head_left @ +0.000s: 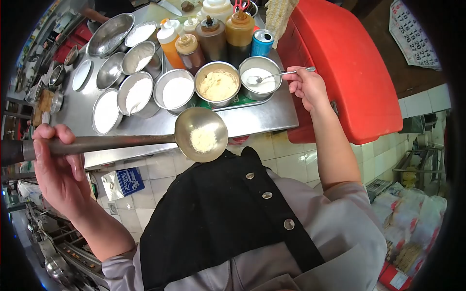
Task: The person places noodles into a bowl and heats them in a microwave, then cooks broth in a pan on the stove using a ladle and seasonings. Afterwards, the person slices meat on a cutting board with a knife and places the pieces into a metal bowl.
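Note:
My left hand (60,160) is closed round the long handle of a metal ladle (201,134), whose bowl hangs in front of the table edge with a little pale yellow powder in it. My right hand (307,87) pinches the handle of a small spoon (284,74). The spoon's tip rests in white powder inside the rightmost metal bowl (260,77). Just left of that bowl is one of yellowish paste or powder (217,85), and further left stand bowls of white powder (177,92).
Sauce bottles (211,39) and a blue can (262,42) stand behind the bowls on the steel table (272,116). A large red container (344,68) is at the right. A co-worker's arm (94,14) shows at the upper left. A blue-and-white packet (124,183) lies below.

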`<state>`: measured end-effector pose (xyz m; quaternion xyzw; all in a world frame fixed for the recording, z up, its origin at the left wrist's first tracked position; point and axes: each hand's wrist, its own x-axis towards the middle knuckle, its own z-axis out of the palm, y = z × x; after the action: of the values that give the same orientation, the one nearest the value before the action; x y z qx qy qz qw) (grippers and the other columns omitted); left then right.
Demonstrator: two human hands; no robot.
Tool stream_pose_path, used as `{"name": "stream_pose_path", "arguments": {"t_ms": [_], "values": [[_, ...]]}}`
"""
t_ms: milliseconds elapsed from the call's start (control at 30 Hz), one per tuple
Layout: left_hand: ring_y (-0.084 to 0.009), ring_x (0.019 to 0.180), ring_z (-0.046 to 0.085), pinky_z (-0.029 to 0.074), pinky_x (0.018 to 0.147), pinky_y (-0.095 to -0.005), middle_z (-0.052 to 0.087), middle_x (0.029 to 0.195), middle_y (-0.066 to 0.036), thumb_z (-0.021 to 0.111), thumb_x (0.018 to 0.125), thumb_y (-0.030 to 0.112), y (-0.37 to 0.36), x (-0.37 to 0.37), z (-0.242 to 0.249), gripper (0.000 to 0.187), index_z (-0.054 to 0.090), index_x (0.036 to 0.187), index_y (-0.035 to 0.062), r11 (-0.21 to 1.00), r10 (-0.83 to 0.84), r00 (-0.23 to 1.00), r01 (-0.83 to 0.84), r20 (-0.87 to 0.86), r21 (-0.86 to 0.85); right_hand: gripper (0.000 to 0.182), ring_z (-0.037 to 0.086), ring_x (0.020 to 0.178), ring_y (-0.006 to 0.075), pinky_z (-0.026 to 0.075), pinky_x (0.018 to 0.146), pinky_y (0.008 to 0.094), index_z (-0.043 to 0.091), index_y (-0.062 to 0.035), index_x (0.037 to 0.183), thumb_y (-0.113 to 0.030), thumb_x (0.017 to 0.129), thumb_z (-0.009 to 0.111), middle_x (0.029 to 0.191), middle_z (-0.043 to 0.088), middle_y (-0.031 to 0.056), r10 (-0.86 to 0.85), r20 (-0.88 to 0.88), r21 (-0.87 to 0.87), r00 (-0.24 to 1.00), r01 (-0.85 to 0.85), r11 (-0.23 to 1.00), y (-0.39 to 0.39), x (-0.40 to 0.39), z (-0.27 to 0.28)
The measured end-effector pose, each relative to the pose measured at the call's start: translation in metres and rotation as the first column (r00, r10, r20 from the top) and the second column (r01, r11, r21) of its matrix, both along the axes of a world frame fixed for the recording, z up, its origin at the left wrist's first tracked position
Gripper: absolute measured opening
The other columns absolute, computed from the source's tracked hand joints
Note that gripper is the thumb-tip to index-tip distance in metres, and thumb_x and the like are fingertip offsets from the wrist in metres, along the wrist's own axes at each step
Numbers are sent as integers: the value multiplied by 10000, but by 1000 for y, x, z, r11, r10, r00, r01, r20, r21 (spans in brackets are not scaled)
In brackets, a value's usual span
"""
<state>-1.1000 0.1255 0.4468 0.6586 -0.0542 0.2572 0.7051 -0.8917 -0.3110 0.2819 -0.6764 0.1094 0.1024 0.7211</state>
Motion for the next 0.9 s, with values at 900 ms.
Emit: {"name": "stream_pose_path", "arguments": {"t_ms": [900], "values": [[-57, 519, 363, 312, 510, -180, 634, 1094, -182, 311, 1088, 254, 64, -111, -11, 389, 575, 1215, -4, 999, 27, 998, -26, 56, -26, 404, 641, 853, 109, 516, 760, 262, 612, 41, 1236, -249, 961, 675, 1054, 708, 112, 410, 516, -666, 752, 50, 744, 61, 30, 4]]}}
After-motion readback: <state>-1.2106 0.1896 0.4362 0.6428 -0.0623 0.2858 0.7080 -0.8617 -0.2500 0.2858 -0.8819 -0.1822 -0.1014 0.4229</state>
